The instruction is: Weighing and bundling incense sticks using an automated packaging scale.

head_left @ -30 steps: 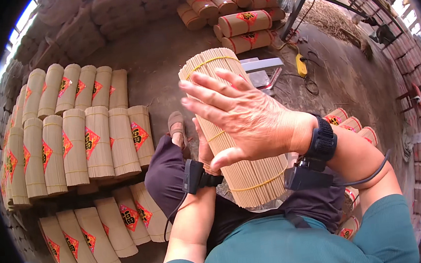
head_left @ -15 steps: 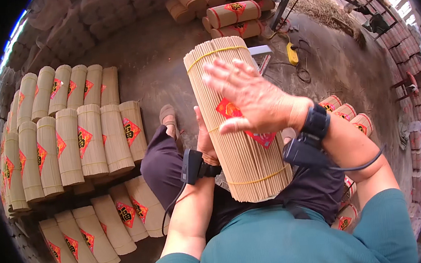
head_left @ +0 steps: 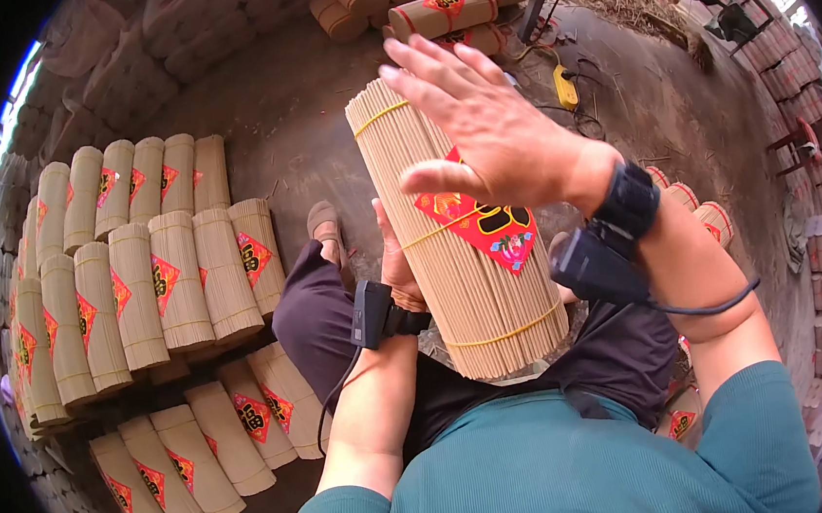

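Observation:
A thick bundle of thin tan sticks (head_left: 478, 295) stands slanted before me, tied with yellow bands near both ends and around the middle. On its upper side lies a red diamond-shaped label (head_left: 507, 238) with gold and black printing. My left hand (head_left: 398, 272) holds the bundle from its left side, thumb up along the edge; the other fingers are hidden behind it. Above the bundle's upper part, my right hand (head_left: 493, 127) is open with fingers stretched and thumb out, holding nothing. It covers part of the label and the top end.
Rows of similar labelled bundles (head_left: 178, 277) are stacked at my left, with more (head_left: 189, 461) at lower left. Another pile (head_left: 443, 9) lies at the far side. A yellow power strip (head_left: 564, 87) with cables lies on the floor (head_left: 270, 103). More bundles (head_left: 711, 220) sit at my right.
My right hand has lifted off the bundle and moved slightly up, uncovering more of the label. The bundle has turned a little, and my left hand stays at its side.

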{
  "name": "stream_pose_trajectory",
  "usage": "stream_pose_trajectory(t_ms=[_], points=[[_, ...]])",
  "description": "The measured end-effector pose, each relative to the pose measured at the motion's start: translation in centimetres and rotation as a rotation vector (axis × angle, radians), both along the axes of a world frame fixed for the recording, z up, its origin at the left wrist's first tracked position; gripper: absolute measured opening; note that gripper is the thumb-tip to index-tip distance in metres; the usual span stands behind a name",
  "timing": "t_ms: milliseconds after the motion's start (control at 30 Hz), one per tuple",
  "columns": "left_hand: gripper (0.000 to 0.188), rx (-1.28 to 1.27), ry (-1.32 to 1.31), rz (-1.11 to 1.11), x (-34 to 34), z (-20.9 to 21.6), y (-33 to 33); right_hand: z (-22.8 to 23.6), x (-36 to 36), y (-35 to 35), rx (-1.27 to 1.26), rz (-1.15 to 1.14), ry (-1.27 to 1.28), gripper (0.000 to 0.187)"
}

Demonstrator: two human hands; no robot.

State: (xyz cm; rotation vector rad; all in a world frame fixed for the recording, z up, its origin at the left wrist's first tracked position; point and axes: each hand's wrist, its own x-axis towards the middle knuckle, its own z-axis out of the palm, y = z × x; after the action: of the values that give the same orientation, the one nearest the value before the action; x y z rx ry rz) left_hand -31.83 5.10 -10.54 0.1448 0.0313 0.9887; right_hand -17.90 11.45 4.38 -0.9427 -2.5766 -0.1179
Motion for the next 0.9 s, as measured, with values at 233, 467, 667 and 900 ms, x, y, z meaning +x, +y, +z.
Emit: stream_pose_trajectory(t_ms=[233,467,667,900], points=[[0.098,-0.076,-0.17,-0.04,0.6,-1.5,0.1,-3.3,2.0,0.4,-0.157,-0.02,-0.089,0.099],[0.099,-0.014,0.138,0.097,1.3,-0.5,0.8,-4.6,3.7,-2.8,-0.234,-0.079,-0.122,0.103],[0.095,-0.036,-0.266,-0.031,1.1,-2.1,0.8,-6.0,4.2,-4.3,-0.215,-0.074,-0.039,0.105],[0.093,-0.053,-0.261,-0.009,1.2,-2.6,0.4,-6.4,5.6,-4.6,-0.286,-0.088,0.259,0.102]])
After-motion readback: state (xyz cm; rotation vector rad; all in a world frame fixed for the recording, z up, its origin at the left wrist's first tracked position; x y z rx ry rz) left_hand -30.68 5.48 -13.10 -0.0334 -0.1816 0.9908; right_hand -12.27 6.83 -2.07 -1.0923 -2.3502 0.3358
